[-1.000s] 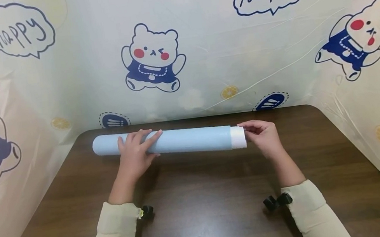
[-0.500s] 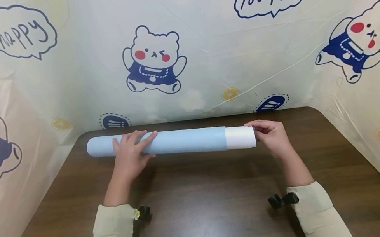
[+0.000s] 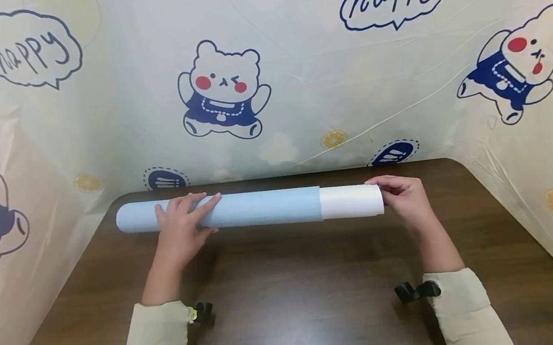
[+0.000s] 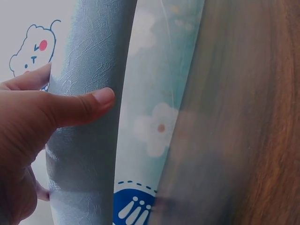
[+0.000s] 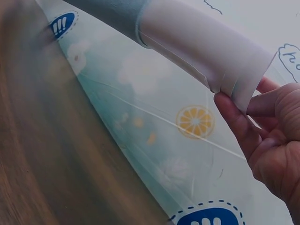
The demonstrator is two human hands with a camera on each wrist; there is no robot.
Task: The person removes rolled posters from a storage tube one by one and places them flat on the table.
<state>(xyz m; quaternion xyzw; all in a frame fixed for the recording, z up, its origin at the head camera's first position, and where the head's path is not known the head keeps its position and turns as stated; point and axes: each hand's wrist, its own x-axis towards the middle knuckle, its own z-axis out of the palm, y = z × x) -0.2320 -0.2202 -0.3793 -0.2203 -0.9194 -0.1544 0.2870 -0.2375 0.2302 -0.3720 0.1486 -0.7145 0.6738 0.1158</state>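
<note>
A long light-blue tube (image 3: 265, 208) with a rounded left end lies crosswise near the back of the table in the head view. My left hand (image 3: 179, 226) grips it left of its middle; the thumb lies along its near side, and the left wrist view shows its textured surface (image 4: 86, 154). Out of the tube's right end sticks a rolled white paper (image 3: 351, 201). My right hand (image 3: 407, 197) pinches the outer edge of this roll between thumb and fingers. Overlapping layers of the paper (image 5: 201, 42) show in the right wrist view.
The dark brown wooden table (image 3: 289, 285) reaches back to a pale curtain (image 3: 310, 106) printed with bears and "happy" bubbles. Black straps with small devices sit at both wrists, by the cream sleeves (image 3: 157, 340).
The white paper roll has slid farther out of the blue tube. My right hand has moved right with it, while my left hand and the tube have shifted left.
</note>
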